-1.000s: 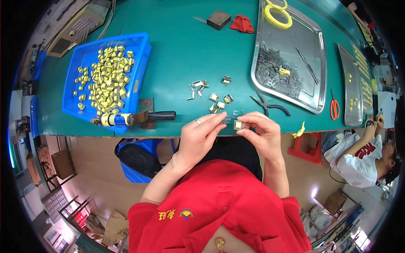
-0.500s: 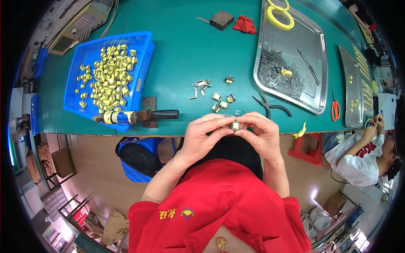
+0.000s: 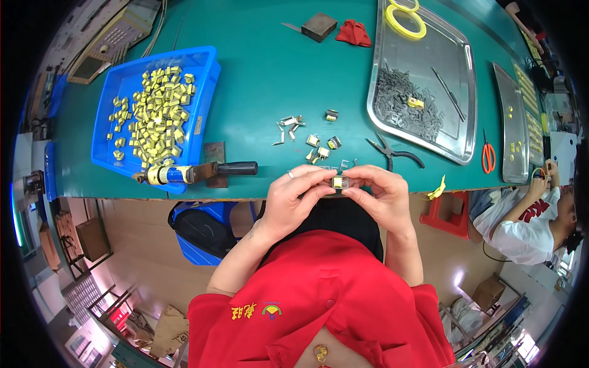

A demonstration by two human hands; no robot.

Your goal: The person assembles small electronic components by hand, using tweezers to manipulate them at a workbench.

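Observation:
My left hand (image 3: 296,195) and my right hand (image 3: 379,195) meet at the near edge of the green table (image 3: 264,80), pinching one small yellow wound part (image 3: 338,182) between their fingertips. The left hand wears a ring. Just beyond the hands lie a few more of these small yellow and metal parts (image 3: 320,149) and some loose metal clips (image 3: 288,126). Black pliers (image 3: 396,153) lie right of them.
A blue tray (image 3: 202,80) with several yellow parts sits at left, a black-handled tool (image 3: 202,172) before it. A steel tray (image 3: 466,92) holds dark metal pieces and yellow tape rings (image 3: 406,18). Red scissors (image 3: 488,153) lie right; another person (image 3: 534,214) sits at far right.
My hands have come together: the left hand closed in on the part that the right hand held. Both now pinch it a little nearer to my body.

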